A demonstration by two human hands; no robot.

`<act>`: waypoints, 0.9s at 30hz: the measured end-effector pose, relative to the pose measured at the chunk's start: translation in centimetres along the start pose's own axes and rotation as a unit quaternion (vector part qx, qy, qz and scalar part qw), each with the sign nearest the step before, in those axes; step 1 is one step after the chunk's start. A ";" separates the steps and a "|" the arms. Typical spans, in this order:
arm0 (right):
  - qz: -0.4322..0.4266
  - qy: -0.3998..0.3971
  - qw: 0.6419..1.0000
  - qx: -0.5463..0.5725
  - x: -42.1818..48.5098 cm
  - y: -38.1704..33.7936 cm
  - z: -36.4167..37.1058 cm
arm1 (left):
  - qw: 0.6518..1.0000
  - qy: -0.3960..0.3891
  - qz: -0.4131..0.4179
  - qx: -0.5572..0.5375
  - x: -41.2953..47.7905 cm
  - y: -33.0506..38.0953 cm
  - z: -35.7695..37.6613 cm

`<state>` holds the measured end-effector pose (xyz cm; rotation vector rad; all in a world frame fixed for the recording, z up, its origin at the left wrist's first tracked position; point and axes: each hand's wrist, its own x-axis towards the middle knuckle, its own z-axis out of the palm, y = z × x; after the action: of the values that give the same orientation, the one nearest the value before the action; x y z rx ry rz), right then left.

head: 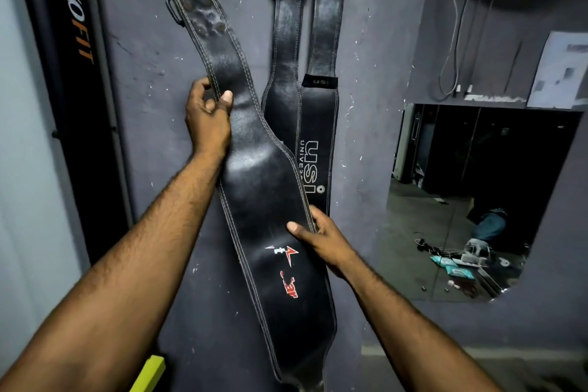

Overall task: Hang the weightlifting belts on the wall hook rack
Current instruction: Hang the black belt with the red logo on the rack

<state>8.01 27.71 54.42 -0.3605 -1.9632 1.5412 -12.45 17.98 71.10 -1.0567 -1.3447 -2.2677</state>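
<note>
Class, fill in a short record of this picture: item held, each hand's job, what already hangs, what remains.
Held: black leather weightlifting belt, buckle end up
Left hand: grips its narrow upper part
Right hand: grips its wide middle
Hanging on wall: plain black belt; USI belt
Remaining: hang the held belt

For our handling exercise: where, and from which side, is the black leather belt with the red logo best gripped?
Take the black leather belt by its narrow strap section below the metal buckle, coming from the left edge: it is slim enough to wrap, and that end points up.
</note>
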 end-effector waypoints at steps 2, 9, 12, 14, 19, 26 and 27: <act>0.038 -0.036 0.999 -0.014 -0.8 1.3 -0.5 | 1.000 -0.013 -0.007 -0.010 0.1 0.5 0.2; 0.085 -0.052 0.995 -0.027 -0.3 2.9 -0.2 | 0.995 -0.089 -0.002 -0.044 0.1 1.6 0.8; 0.010 0.006 1.000 -0.008 2.8 -2.1 0.9 | 0.990 -0.137 -0.005 -0.046 -0.8 1.9 1.4; -0.076 0.066 0.995 -0.017 4.9 -6.4 1.3 | 0.987 -0.152 -0.001 -0.054 -1.5 2.3 1.9; -0.243 0.162 0.956 0.031 8.8 -15.0 1.8 | 0.984 -0.175 0.021 0.015 -2.3 3.7 3.5; -0.315 0.239 0.914 0.089 9.6 -16.3 1.5 | 0.899 -0.421 -0.091 0.077 -5.0 4.3 -1.4; -0.323 0.254 0.908 0.082 9.6 -16.2 1.7 | 0.897 -0.417 -0.089 0.118 -5.5 3.5 -1.5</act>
<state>1.99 27.07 72.33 -0.0158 -1.3368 1.0308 -7.37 14.29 68.87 -1.9961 -2.0246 -1.7078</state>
